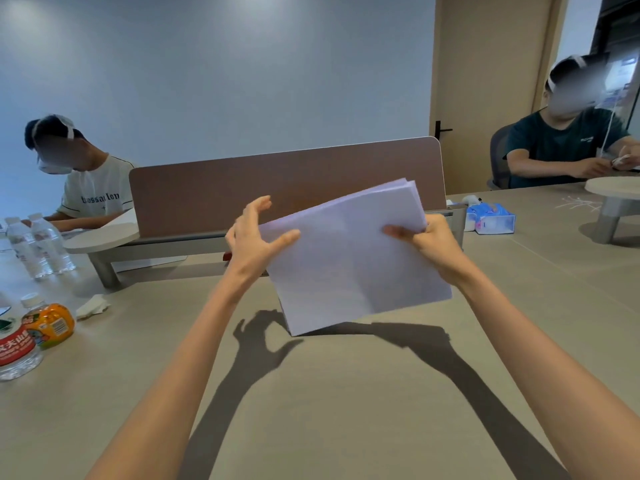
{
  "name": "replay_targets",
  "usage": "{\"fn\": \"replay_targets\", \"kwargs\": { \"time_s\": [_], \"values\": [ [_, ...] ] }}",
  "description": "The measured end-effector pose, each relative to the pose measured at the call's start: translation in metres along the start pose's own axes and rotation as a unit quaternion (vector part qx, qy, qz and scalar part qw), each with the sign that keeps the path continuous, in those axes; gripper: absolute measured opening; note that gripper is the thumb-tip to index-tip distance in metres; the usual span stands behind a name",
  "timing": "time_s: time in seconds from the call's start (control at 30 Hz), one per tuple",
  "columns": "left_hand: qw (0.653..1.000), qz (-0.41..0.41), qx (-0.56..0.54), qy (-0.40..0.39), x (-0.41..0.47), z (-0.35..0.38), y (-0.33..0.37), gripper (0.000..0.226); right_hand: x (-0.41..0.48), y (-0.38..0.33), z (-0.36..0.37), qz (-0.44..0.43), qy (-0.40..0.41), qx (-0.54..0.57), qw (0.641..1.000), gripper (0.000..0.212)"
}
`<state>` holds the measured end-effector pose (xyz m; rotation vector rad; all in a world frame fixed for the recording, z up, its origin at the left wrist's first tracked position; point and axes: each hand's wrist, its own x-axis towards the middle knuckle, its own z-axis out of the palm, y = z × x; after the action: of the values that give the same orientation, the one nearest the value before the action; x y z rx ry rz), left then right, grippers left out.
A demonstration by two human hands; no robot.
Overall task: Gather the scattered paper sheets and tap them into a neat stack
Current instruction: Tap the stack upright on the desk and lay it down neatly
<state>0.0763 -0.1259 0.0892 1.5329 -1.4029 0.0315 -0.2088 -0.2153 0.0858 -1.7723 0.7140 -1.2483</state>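
Paper sheets [346, 258] are in one bundle, held tilted above the table [346, 393] with the lower left corner pointing down at the surface; its shadow meets that corner, so it looks to be touching or just off the top, and I cannot tell which. At the upper right corner the edges fan slightly, so the pile is not yet square. The right hand [429, 244] grips the right edge, thumb on the front face and fingers curled behind. The left hand [249, 240] is spread wide at the left edge, thumb lying over the front sheet and fingers apart above it, clasping nothing. Gathering looks done and squaring is the step in hand. To do it well, bring the left hand onto its edge, turn the bundle so a whole long edge faces the table instead of a corner, loosen both grips enough for the sheets to slide, and drop it flat in short taps; then turn it and tap a short edge. Behind stands a brown divider panel [277, 181], with a tissue pack [491, 220] to the right and water bottles [38, 244] to the left.
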Motion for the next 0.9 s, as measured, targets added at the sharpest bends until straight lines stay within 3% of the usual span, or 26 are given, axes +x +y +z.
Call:
{"fn": "replay_targets", "kwargs": {
  "time_s": [0.07, 0.27, 0.4, 0.47, 0.53, 0.63, 0.8, 0.9],
  "values": [
    [0.998, 0.026, 0.021, -0.061, 0.001, -0.008, 0.007, 0.080, 0.009, -0.020, 0.000, -0.035, -0.026, -0.051, 0.998, 0.011],
    [0.990, 0.039, -0.029, -0.130, 0.000, -0.030, 0.028, 0.050, 0.024, -0.070, -0.002, -0.091, -0.082, -0.183, 0.975, 0.020],
    [0.961, -0.051, -0.115, -0.246, -0.011, -0.035, 0.035, 0.029, 0.024, -0.095, 0.006, -0.102, -0.129, -0.216, 0.962, 0.020],
    [0.947, -0.095, -0.138, -0.276, -0.018, -0.034, 0.036, 0.036, 0.025, -0.104, 0.012, -0.106, -0.138, -0.240, 0.955, 0.017],
    [0.945, -0.119, -0.145, -0.268, -0.024, -0.031, 0.033, 0.048, 0.025, -0.108, 0.018, -0.119, -0.132, -0.260, 0.949, 0.021],
    [0.953, -0.130, -0.163, -0.218, -0.034, -0.024, 0.028, 0.038, 0.028, -0.111, 0.022, -0.123, -0.126, -0.269, 0.947, 0.016],
    [0.952, -0.150, -0.236, -0.125, -0.044, -0.024, 0.013, 0.030, 0.034, -0.117, 0.007, -0.104, -0.137, -0.274, 0.946, 0.046],
    [0.941, -0.167, -0.276, -0.100, -0.051, -0.026, 0.001, 0.037, 0.028, -0.107, -0.004, -0.069, -0.127, -0.184, 0.972, 0.026]
  ]
}}
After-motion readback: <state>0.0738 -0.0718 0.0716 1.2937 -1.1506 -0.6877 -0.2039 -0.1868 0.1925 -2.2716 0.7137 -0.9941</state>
